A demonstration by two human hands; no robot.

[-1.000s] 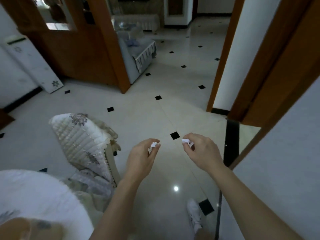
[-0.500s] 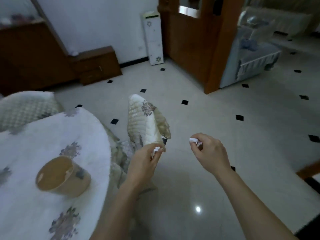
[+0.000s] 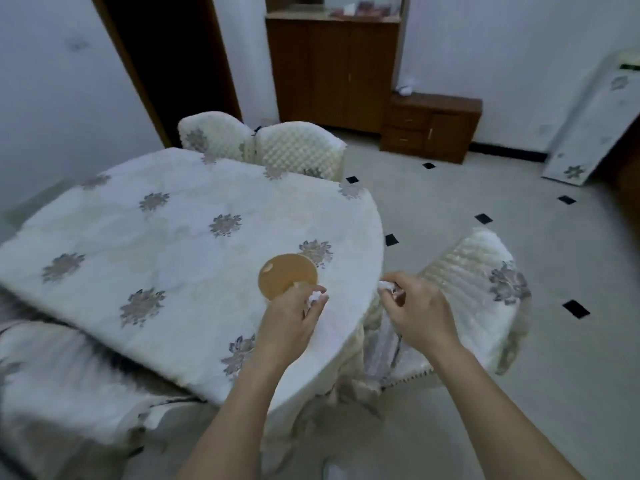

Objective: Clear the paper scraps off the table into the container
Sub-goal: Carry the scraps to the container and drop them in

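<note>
A round tan container [image 3: 285,274] stands near the right edge of the table [image 3: 166,244], which wears a white cloth with grey flowers. My left hand [image 3: 294,322] hovers just in front of the container, fingers pinched on a white paper scrap [image 3: 314,298]. My right hand [image 3: 417,311] is past the table's right edge, over a chair, and pinches a second white paper scrap [image 3: 387,286]. I see no loose scraps on the cloth.
A padded chair [image 3: 481,299] stands right of the table under my right hand. Two more covered chairs [image 3: 263,147] stand at the far side. Dark wooden cabinets [image 3: 429,124] line the back wall. A tiled floor [image 3: 502,375] with black diamonds lies to the right.
My view has swung left from the floor and doorway onto the table. Both hands, each still pinching a scrap, now sit by the container, the left one nearly over it.
</note>
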